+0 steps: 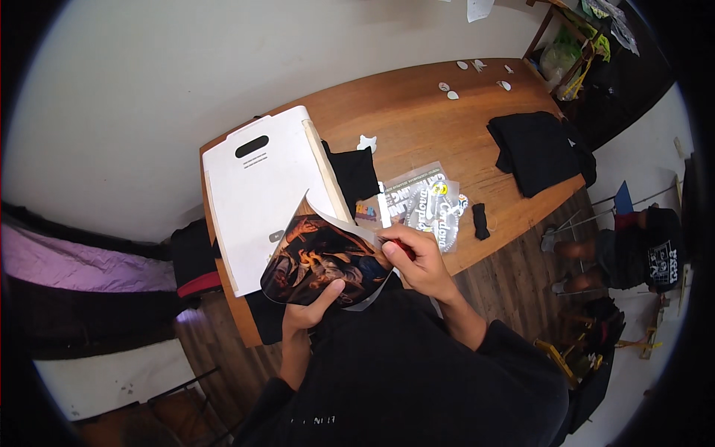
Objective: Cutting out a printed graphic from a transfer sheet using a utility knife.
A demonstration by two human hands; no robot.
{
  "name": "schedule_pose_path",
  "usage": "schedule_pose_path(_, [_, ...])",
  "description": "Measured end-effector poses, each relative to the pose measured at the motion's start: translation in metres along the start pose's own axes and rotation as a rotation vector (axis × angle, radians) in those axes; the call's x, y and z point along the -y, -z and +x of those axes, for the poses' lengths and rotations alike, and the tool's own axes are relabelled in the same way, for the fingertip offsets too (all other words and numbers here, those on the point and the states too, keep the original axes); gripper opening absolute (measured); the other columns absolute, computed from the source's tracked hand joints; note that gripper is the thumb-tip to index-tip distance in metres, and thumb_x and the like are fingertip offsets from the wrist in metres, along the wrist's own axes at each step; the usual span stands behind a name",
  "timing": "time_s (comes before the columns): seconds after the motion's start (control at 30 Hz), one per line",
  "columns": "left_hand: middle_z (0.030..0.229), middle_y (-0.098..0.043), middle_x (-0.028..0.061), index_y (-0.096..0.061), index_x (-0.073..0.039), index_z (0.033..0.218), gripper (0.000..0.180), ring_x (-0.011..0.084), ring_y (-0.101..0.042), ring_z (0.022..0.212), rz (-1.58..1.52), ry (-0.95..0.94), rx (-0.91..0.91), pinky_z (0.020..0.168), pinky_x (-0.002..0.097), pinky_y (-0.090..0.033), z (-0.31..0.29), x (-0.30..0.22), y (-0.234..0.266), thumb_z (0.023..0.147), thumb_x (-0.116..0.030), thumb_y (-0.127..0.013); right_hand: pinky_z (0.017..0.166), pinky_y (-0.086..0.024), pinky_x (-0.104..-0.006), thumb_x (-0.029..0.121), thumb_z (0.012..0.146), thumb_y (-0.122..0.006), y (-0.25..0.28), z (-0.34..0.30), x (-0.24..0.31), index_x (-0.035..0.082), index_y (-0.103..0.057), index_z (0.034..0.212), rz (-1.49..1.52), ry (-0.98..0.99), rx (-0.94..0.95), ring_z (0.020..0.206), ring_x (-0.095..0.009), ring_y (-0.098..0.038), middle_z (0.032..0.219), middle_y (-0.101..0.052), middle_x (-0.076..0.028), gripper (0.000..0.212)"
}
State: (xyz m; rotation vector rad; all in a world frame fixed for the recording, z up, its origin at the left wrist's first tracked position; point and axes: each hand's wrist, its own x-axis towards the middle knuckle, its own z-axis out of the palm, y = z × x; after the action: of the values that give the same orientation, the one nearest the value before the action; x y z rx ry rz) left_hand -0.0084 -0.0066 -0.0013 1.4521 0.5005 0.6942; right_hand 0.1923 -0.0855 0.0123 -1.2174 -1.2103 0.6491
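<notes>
The left hand point(309, 313) supports a printed sheet point(324, 261) from below, thumb on the picture face and fingers curled under the lower edge, so the sheet stays curved and off the tabletop point(417, 104). The right hand point(417, 257) is closed around a red-handled tool point(404, 249) at the sheet's 3 o'clock edge — probably scissors, though the blades are hidden. The sheet's upper corner curls back, showing a pale reverse side; holding it in the air likely gives the tool free access to the edge.

Relative to the hands:
- 11 o'clock: a white board point(257, 194) with an oval handle slot, lying flat and overhanging the near edge of the tabletop.
- 12 o'clock: a black cloth point(354, 175), partly tucked under the board.
- 1 o'clock: a clear sticker sheet point(424, 201) — just beside the right hand, within easy reach.
- 2 o'clock: a small black roll point(481, 220); farther off, a folded black garment point(536, 149).
- Far end of the tabletop: small white paper cutouts point(449, 91), well apart from the work.

Another person point(633, 253) sits on the floor at 3 o'clock.
</notes>
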Motion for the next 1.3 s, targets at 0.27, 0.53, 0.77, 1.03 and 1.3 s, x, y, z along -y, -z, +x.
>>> schedule_pose_path(0.27, [0.104, -0.063, 0.0098, -0.057, 0.004, 0.108, 0.03, 0.0169, -0.06, 0.094, -0.007, -0.034, -0.063, 0.087, 0.0291, -0.046, 0.0002, 0.0, -0.0013, 0.079, 0.002, -0.064, 0.056, -0.041, -0.0218, 0.008, 0.091, -0.051, -0.0019, 0.001, -0.0015, -0.005, -0.059, 0.096, 0.034, 0.061, -0.058, 0.06, -0.008, -0.051, 0.071, -0.057, -0.005, 0.016])
schedule_pose_path(0.53, [0.104, -0.063, 0.0097, -0.056, 0.004, 0.109, 0.031, 0.0166, -0.059, 0.095, 0.016, -0.017, -0.062, 0.087, 0.0288, -0.046, -0.0021, 0.0028, 0.0001, 0.079, 0.002, -0.066, 0.054, -0.04, -0.0212, 0.008, 0.091, -0.052, -0.003, -0.0003, -0.0027, -0.005, -0.059, 0.096, -0.01, -0.011, -0.056, 0.06, -0.007, -0.05, 0.07, -0.057, -0.004, 0.016])
schedule_pose_path(0.77, [0.107, -0.061, 0.0101, -0.055, 0.004, 0.112, 0.035, 0.0171, -0.058, 0.098, 0.011, -0.004, -0.04, 0.089, 0.0296, -0.045, -0.0026, 0.0038, 0.0004, 0.079, 0.001, -0.066, 0.059, -0.045, -0.025, 0.008, 0.088, -0.057, -0.0001, -0.0005, -0.0025, -0.005, -0.059, 0.098, 0.034, 0.018, -0.045, 0.066, -0.013, -0.057, 0.08, -0.063, -0.011, 0.016])
schedule_pose_path(1.03, [0.107, -0.062, 0.0098, -0.054, 0.003, 0.113, 0.036, 0.0169, -0.058, 0.098, 0.052, -0.037, -0.016, 0.089, 0.0295, -0.045, -0.0026, 0.008, 0.003, 0.079, 0.002, -0.066, 0.052, -0.038, -0.021, 0.007, 0.091, -0.051, -0.0047, 0.0004, -0.0021, -0.005, -0.058, 0.096, 0.014, -0.028, -0.064, 0.058, -0.007, -0.048, 0.069, -0.054, -0.003, 0.015])
schedule_pose_path(1.3, [0.106, -0.062, 0.0095, -0.056, 0.003, 0.111, 0.033, 0.0169, -0.059, 0.097, 0.102, 0.0, 0.043, 0.088, 0.0292, -0.045, -0.003, 0.0065, 0.0017, 0.079, 0.002, -0.066, 0.051, -0.04, -0.0219, 0.007, 0.089, -0.056, -0.0036, -0.002, -0.0038, -0.005, -0.059, 0.094, 0.089, -0.088, -0.043, 0.058, -0.008, -0.051, 0.072, -0.058, -0.006, 0.013])
